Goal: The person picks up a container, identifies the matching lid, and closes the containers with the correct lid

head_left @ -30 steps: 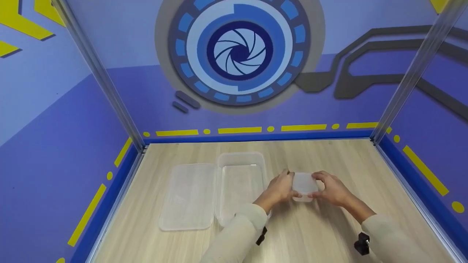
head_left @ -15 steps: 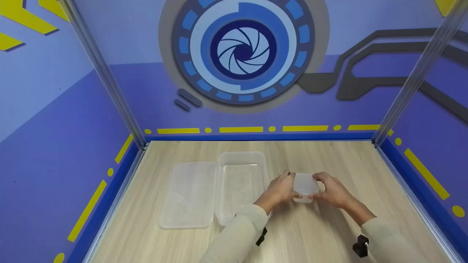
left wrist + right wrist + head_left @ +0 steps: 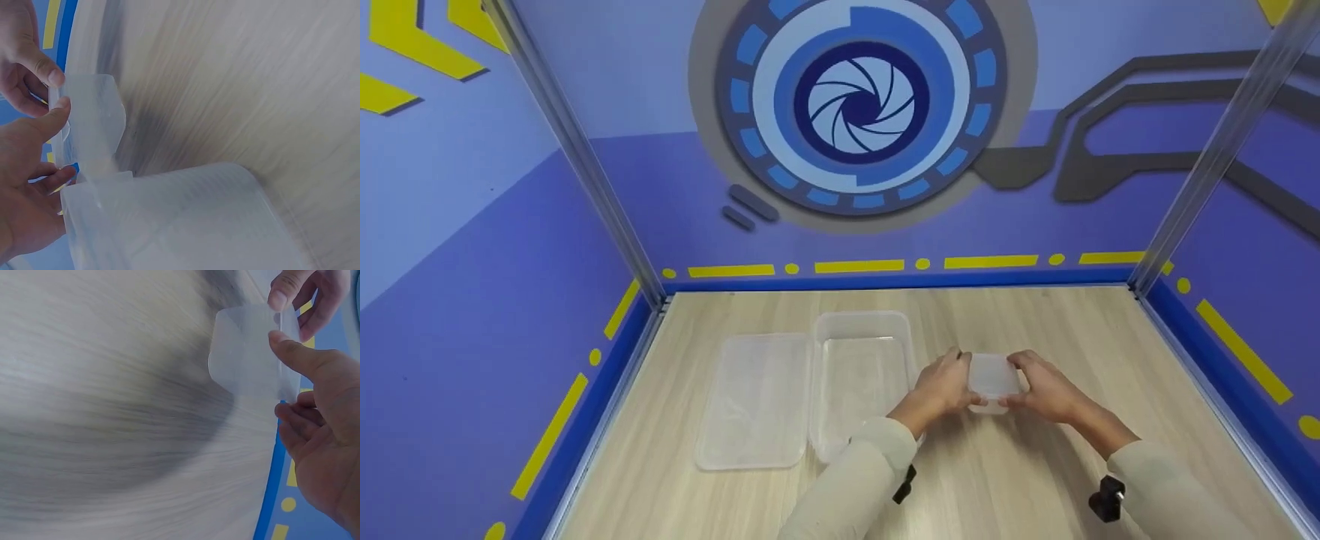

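A small clear plastic food container [image 3: 994, 375] is held between both hands, right of the larger tub. My left hand [image 3: 943, 386] grips its left side, thumb at the near edge and fingers toward the far corner. On the opposite side my right hand [image 3: 1050, 388] grips it in the same way. In the right wrist view, the thumb of the right hand [image 3: 332, 405] lies along the small container's rim [image 3: 281, 354], which looks like the edge of a lid. Its tapered body [image 3: 93, 115] shows in the left wrist view, with a shadow on the wood beyond.
A larger clear rectangular tub [image 3: 862, 325] stands open on the wooden table [image 3: 997, 487], partly behind the left sleeve [image 3: 859, 480]. Flat beside it on the left lies a big clear lid [image 3: 757, 397]. Blue printed walls [image 3: 660, 187] enclose the table at the back and sides.
The head view shifts slightly, moving the whole scene a little to the right. Both hands keep the same grip on the small container.
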The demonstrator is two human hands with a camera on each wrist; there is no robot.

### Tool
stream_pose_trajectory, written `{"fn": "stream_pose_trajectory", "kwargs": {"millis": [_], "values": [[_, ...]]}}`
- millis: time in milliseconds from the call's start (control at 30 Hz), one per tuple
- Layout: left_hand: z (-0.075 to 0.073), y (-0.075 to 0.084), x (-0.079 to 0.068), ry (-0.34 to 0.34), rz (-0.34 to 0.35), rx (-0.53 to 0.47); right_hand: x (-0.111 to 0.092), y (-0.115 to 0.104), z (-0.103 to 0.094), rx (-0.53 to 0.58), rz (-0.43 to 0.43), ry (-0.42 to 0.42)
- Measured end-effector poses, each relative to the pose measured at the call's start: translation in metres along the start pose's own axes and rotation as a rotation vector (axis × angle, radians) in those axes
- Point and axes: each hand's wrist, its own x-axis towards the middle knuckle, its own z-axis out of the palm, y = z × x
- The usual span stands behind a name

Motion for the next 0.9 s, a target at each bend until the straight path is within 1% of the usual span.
{"fn": "stream_pose_trajectory", "kwargs": {"millis": [167, 267, 333, 467, 600, 733, 900], "values": [[-0.001, -0.002, 0.002, -0.028, -0.005, -0.025, 0.003, -0.003, -0.003, -0.068, -0.022, -0.015], [-0.006, -0.004, 0.001, -0.052, -0.007, -0.045, 0.004, -0.005, -0.004, -0.117, -0.040, -0.021], [-0.011, -0.007, -0.001, -0.059, 0.010, -0.053, 0.004, -0.006, -0.005, -0.141, -0.045, -0.031], [-0.027, -0.014, -0.009, -0.083, 0.075, -0.035, 0.001, -0.009, -0.009, -0.192, -0.067, -0.053], [-0.045, -0.023, -0.016, -0.109, 0.124, -0.019, 0.002, -0.019, -0.017, -0.217, -0.095, -0.042], [-0.064, -0.034, -0.025, -0.131, 0.156, -0.021, 0.005, -0.033, -0.022, -0.205, -0.118, -0.035], [-0.081, -0.049, -0.039, -0.139, 0.192, -0.007, 0.009, -0.048, -0.021, -0.174, -0.138, -0.067]]}}
